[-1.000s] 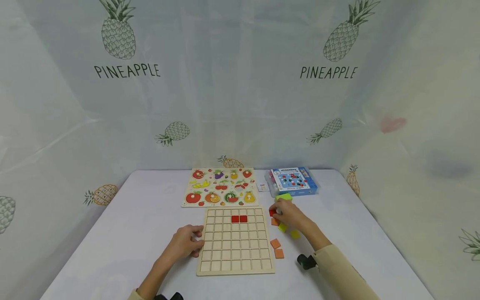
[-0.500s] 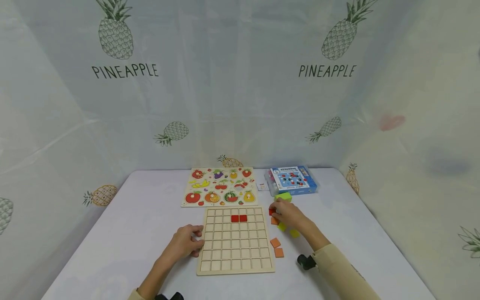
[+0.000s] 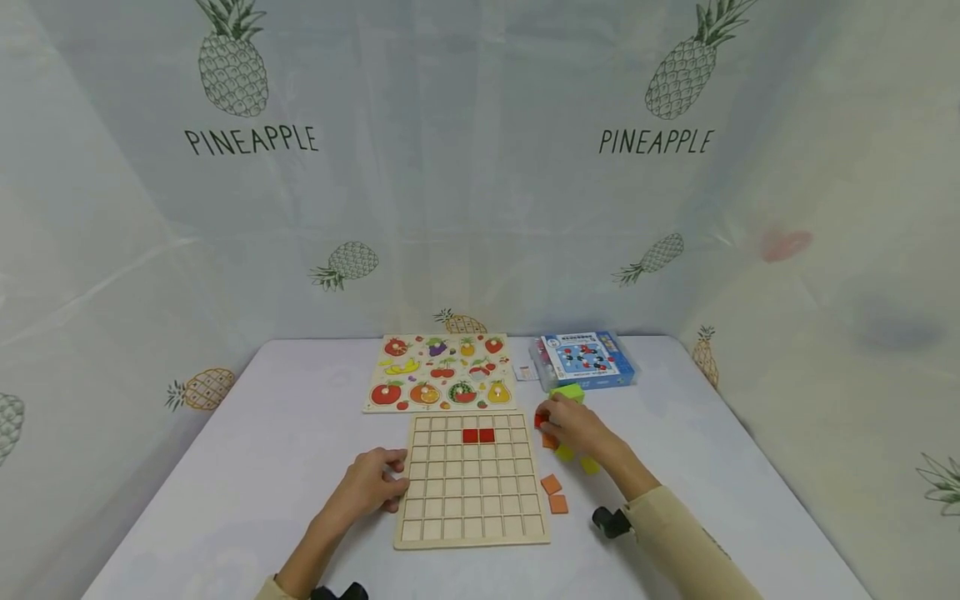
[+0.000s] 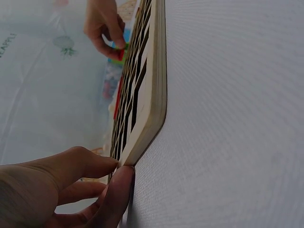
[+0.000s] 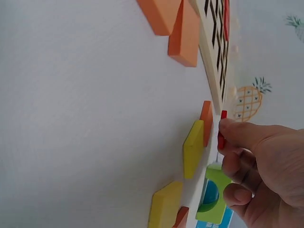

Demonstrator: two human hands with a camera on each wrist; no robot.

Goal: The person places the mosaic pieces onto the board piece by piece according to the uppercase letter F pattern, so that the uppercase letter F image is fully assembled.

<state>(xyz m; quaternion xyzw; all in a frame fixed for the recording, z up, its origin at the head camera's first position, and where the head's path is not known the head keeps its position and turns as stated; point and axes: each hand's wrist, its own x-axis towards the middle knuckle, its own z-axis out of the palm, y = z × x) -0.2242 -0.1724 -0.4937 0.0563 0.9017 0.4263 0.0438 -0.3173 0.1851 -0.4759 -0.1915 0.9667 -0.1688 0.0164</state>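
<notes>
The right hand [image 3: 576,425] is pinching a red tile [image 5: 221,140] between thumb and fingertip, and compared with a second ago it is carrying that tile a touch nearer the board [image 3: 453,490]; the loose pieces are staying where they were. The tile is hanging just beyond the board's right side, near its far corner. From the right wrist it is showing edge-on, a thin sliver lying roughly level with the tabletop [image 3: 225,500], its long line running top to bottom in that view.

Just under those fingers an orange tile [image 3: 550,442] is lying, with two yellow tiles [image 3: 591,466] close by. A green arched block [image 3: 572,392] is sitting beyond the hand, in front of a blue box [image 3: 588,363].

Over on the other side, the left hand [image 3: 367,483] is resting loosely bent, thumb and a finger touching the board's left edge. Two red tiles [image 3: 478,436] are sitting side by side in the grid; two more orange tiles [image 3: 558,504] are lying off the right edge.
</notes>
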